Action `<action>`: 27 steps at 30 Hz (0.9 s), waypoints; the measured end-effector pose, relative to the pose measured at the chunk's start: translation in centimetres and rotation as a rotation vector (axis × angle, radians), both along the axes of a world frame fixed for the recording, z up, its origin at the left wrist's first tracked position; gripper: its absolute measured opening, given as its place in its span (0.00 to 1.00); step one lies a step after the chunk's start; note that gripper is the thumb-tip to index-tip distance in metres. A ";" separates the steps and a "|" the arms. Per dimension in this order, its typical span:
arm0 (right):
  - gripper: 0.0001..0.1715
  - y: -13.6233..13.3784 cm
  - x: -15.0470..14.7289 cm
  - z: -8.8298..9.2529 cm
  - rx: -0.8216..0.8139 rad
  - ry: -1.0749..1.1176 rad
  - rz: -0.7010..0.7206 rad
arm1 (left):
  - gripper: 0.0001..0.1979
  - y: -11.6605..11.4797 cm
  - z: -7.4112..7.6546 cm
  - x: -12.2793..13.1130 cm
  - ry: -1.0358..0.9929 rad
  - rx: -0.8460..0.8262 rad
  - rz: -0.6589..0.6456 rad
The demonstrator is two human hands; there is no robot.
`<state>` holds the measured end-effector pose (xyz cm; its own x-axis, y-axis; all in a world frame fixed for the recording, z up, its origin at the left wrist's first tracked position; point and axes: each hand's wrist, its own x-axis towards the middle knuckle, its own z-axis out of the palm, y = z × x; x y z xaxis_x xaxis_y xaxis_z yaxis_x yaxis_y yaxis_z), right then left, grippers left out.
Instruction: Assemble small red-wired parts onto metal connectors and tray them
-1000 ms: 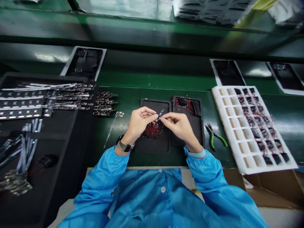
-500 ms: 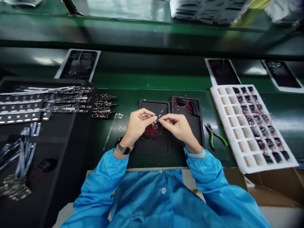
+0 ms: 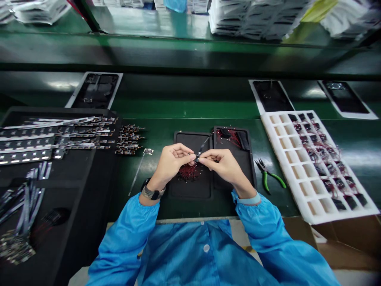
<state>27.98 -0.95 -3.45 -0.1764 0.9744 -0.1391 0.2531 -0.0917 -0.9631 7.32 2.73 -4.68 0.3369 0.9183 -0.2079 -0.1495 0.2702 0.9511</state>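
Note:
Thumb and fingertips of my left hand (image 3: 171, 163) pinch a small circuit board (image 3: 197, 158) over a shallow black tray (image 3: 198, 191). On its other side my right hand (image 3: 224, 163) is closed on the same board with a fingertip pinch. A dark ribbon cable (image 3: 204, 145) runs from the board up and to the right. The fingers cover most of the board, so any finer part between them is hidden. Just below my fingertips, a pile of small parts with red and black wires (image 3: 189, 173) lies in the tray.
A second black tray (image 3: 222, 179) holds red-wired parts. To the right are green-handled pliers (image 3: 269, 174) and a white compartment tray (image 3: 293, 167) of black wired parts. Leftward lie a loose board with ribbon (image 3: 148, 151), stacked boards (image 3: 128, 140) and a large black tray (image 3: 89, 178).
The view has tilted up slightly, so the bench sits lower in it. The ribbon cable now stands at a steeper angle. Both hands keep their pinch on the board.

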 end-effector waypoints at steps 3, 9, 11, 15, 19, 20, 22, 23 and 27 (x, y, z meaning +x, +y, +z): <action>0.18 -0.1 0.3 0.1 -0.054 0.074 0.048 | 0.17 0.2 0.2 -0.3 -0.029 -0.037 -0.065; 0.17 -0.2 0.4 0.2 -0.076 0.122 0.097 | 0.17 0.3 0.1 -0.5 -0.052 -0.071 -0.137; 0.16 -0.2 0.4 0.1 -0.079 0.135 0.099 | 0.17 0.3 0.0 -0.5 -0.056 -0.075 -0.144; 0.15 -0.1 0.3 -0.1 -0.087 0.157 0.096 | 0.18 0.4 0.0 -0.5 -0.058 -0.075 -0.150; 0.16 -0.2 0.3 -0.2 -0.099 0.172 0.093 | 0.18 0.4 0.1 -0.5 -0.059 -0.076 -0.158; 0.17 -0.2 0.3 -0.2 -0.100 0.173 0.093 | 0.17 0.3 0.1 -0.6 -0.059 -0.078 -0.159; 0.17 -0.3 0.3 -0.3 -0.101 0.175 0.092 | 0.17 0.2 0.2 -0.6 -0.056 -0.077 -0.160; 0.17 -0.3 0.3 -0.3 -0.101 0.179 0.092 | 0.17 0.2 0.2 -0.6 -0.052 -0.074 -0.158; 0.17 -0.3 0.1 -0.4 -0.113 0.180 0.103 | 0.16 0.2 0.2 -0.5 -0.029 -0.065 -0.155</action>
<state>28.11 -1.21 -3.89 -0.3059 0.9300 -0.2037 0.0922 -0.1841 -0.9786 6.82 2.89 -4.49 0.4803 0.8397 -0.2536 -0.1279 0.3531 0.9268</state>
